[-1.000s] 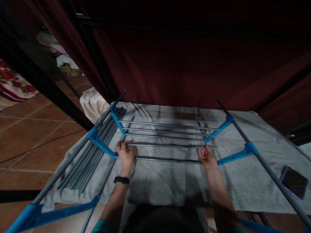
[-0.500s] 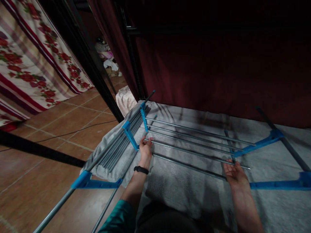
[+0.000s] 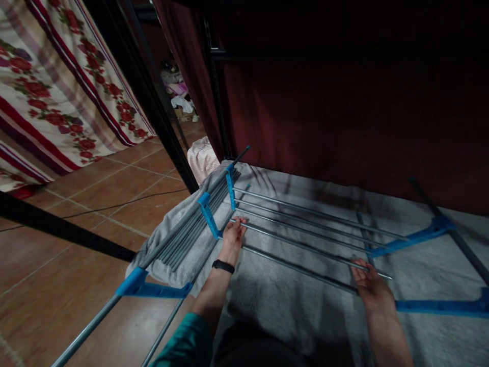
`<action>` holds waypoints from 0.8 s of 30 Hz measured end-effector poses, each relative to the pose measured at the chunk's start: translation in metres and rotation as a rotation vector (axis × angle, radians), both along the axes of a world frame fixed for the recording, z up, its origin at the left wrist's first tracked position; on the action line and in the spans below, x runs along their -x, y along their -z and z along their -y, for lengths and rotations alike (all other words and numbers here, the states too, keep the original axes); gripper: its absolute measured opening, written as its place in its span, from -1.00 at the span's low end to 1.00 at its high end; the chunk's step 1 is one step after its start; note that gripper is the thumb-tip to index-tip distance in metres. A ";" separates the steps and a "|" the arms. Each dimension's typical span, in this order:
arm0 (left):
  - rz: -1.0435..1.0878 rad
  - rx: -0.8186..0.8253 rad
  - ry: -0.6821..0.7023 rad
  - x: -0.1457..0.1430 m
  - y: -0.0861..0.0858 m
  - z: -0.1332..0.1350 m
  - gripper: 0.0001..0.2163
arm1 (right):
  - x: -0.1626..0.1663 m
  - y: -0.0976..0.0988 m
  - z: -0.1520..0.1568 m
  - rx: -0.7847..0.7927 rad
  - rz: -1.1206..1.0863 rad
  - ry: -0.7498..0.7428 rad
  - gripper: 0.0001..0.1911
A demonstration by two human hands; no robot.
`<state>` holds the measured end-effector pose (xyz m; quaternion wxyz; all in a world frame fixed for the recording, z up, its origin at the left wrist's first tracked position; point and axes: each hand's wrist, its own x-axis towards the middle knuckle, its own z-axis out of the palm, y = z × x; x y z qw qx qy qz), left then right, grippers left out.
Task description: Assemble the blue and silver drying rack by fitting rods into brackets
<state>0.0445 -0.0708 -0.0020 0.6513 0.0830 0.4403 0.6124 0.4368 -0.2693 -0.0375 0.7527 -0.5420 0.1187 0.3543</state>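
Observation:
A loose thin grey metal rod (image 3: 298, 244) runs slantwise between my two hands. My left hand (image 3: 232, 235) pinches its left end, close to a blue plastic bracket (image 3: 208, 216). Near the other end, my right hand (image 3: 370, 281) is turned palm up with its fingers closed around the rod, whose tip sticks out beyond. The rod lies within a partly built rack frame of grey tubes and blue brackets. Behind it, several rods span from the left bracket (image 3: 231, 188) to the right bracket (image 3: 412, 239). A front rod (image 3: 298, 267) passes nearer me, its right end hidden by my right hand.
Several spare rods (image 3: 191, 232) lie in a bundle on the grey blanket (image 3: 275, 306) at left. A black post (image 3: 153, 102) and a dark bar (image 3: 64, 232) stand left. A maroon curtain (image 3: 324, 127) hangs behind. A cable (image 3: 126, 204) crosses the tiled floor.
The view has shifted slightly, so the scene sits a little lower and farther right. Both hands keep hold of the rod, and its right end sits lower against the right bracket.

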 end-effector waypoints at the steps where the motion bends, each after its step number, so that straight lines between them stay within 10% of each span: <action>1: 0.005 0.003 0.017 0.000 0.000 0.001 -0.91 | 0.001 -0.001 0.000 0.006 0.018 -0.006 -0.88; 24: -0.038 -0.111 0.173 -0.002 0.008 0.008 -0.89 | 0.005 0.015 -0.002 -0.067 0.138 -0.048 -0.93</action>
